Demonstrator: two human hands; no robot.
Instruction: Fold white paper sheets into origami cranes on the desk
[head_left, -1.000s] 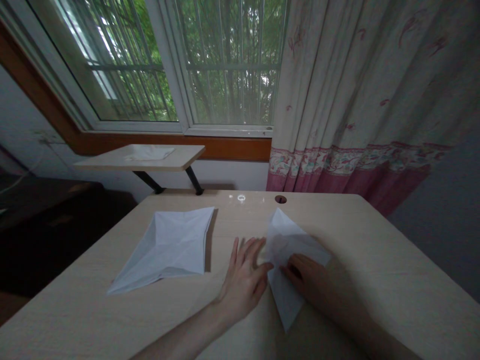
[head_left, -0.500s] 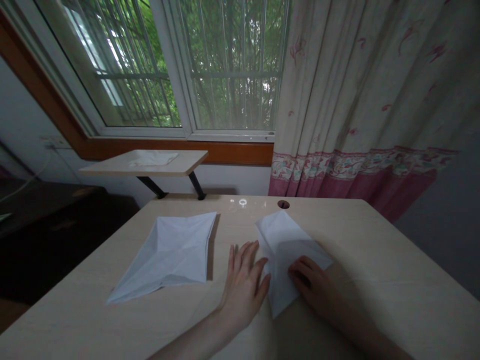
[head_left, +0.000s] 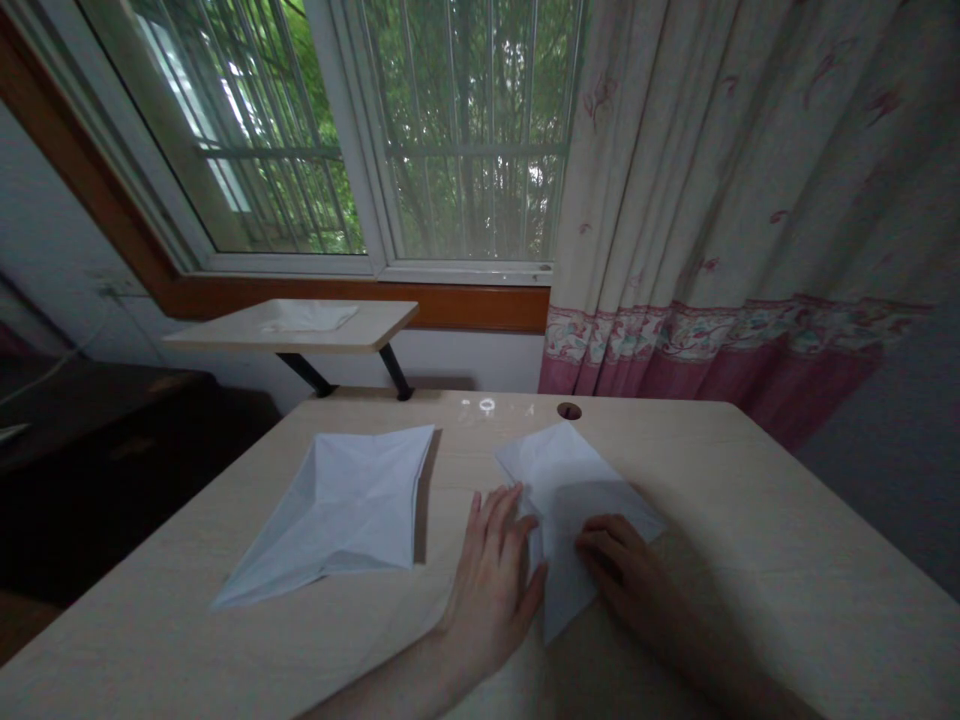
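Note:
A folded white paper [head_left: 577, 500] lies on the light wooden desk [head_left: 750, 560], right of centre. My left hand [head_left: 495, 580] rests flat on the desk with fingers stretched out, its fingertips touching the paper's left edge. My right hand [head_left: 626, 570] presses down on the paper's near right part, fingers extended and a little curled. To the left lies a second folded white paper [head_left: 337, 510], a pointed shape, untouched.
A cable hole [head_left: 569, 411] sits near the desk's far edge. Behind the desk a small raised shelf [head_left: 292, 328] holds a white sheet. A window [head_left: 375, 130] and a patterned curtain [head_left: 735, 200] stand beyond. A dark cabinet [head_left: 97, 450] is at left.
The paper under my hands has been refolded: its long near point is gone and its left edge now lies farther left. My left hand slid slightly nearer along that edge.

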